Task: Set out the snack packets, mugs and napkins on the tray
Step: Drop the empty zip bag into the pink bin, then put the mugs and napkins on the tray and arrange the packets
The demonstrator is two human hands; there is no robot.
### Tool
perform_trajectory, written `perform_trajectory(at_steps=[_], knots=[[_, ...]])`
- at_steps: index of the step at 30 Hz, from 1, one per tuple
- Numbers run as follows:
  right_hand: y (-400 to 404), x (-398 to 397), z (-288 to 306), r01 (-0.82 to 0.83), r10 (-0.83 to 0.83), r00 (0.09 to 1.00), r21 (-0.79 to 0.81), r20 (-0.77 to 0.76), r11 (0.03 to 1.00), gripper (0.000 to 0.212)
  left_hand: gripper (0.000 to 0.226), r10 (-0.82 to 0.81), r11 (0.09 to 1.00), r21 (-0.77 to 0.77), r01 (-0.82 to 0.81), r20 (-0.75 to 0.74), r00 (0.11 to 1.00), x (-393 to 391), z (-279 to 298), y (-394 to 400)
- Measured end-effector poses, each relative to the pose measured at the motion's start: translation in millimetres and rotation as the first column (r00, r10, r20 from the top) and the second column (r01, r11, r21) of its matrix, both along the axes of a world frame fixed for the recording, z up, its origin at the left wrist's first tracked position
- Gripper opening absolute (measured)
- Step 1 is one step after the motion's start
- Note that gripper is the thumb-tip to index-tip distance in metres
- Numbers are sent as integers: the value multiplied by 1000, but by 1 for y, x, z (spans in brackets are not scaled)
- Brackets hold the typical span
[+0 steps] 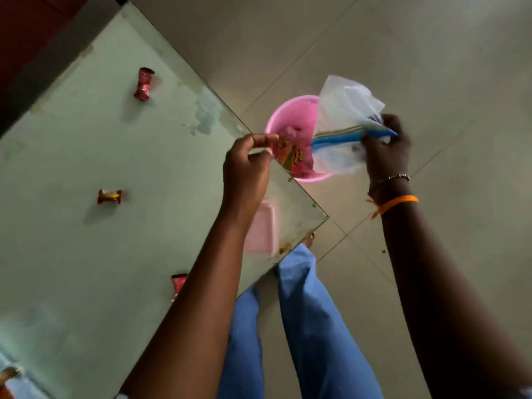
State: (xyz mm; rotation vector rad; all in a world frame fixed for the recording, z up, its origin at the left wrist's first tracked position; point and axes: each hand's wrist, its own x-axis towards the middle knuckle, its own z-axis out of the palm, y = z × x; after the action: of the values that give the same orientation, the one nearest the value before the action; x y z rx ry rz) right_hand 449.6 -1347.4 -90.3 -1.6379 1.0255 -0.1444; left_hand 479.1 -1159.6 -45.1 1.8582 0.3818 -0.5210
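Observation:
Three small red snack packets lie apart on the pale green glass table (pixel 86 240): one far (pixel 144 83), one in the middle (pixel 109 196), one near (pixel 178 285), partly behind my left forearm. My left hand (pixel 244 171) is at the table's right edge, fingertips pinched on the corner of a red and yellow snack packet (pixel 292 158) that hangs over a pink bucket (pixel 288 103). My right hand (pixel 385 148) grips a clear plastic zip bag (pixel 342 110) by its blue seal, above the bucket. No mugs or napkins are in view.
The bucket stands on the tiled floor just past the table edge, with wrappers inside. A pink rectangular tray (pixel 266 226) shows near the table's corner, partly behind my left arm. My blue-trousered legs (pixel 311 312) stand below the corner.

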Motion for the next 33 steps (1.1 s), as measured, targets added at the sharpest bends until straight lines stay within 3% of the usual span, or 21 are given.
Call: perform_trajectory(at_steps=[6, 10, 12, 16, 20, 23, 28, 33], knots=[[7, 39, -101, -286, 244, 931, -128, -273, 949, 35, 31, 137, 989, 48, -137, 4, 991, 29, -45, -10], [15, 40, -131, -477, 495, 753, 159, -434, 865, 56, 29, 197, 978, 60, -200, 48, 979, 27, -53, -4], [14, 42, -129, -438, 456, 763, 152, -458, 886, 48, 31, 212, 975, 64, -214, 42, 976, 25, -50, -3], [23, 52, -91, -296, 363, 867, 232, -342, 927, 27, 32, 251, 968, 32, -250, -3, 968, 21, -38, -4], [49, 54, -28, -355, 426, 881, 308, -205, 883, 22, 29, 285, 958, -19, -286, -36, 958, 14, -18, 1], [80, 49, 26, -322, 396, 915, 455, -74, 830, 25, 28, 332, 939, -77, -335, -50, 942, 2, 3, 16], [149, 23, 90, -430, 499, 867, 527, 13, 733, 14, 29, 460, 872, -158, -463, -58, 886, -33, 36, 65], [233, -25, 119, -551, 633, 773, 530, 34, 644, 21, 29, 624, 765, -178, -619, -35, 781, -95, 59, 139]])
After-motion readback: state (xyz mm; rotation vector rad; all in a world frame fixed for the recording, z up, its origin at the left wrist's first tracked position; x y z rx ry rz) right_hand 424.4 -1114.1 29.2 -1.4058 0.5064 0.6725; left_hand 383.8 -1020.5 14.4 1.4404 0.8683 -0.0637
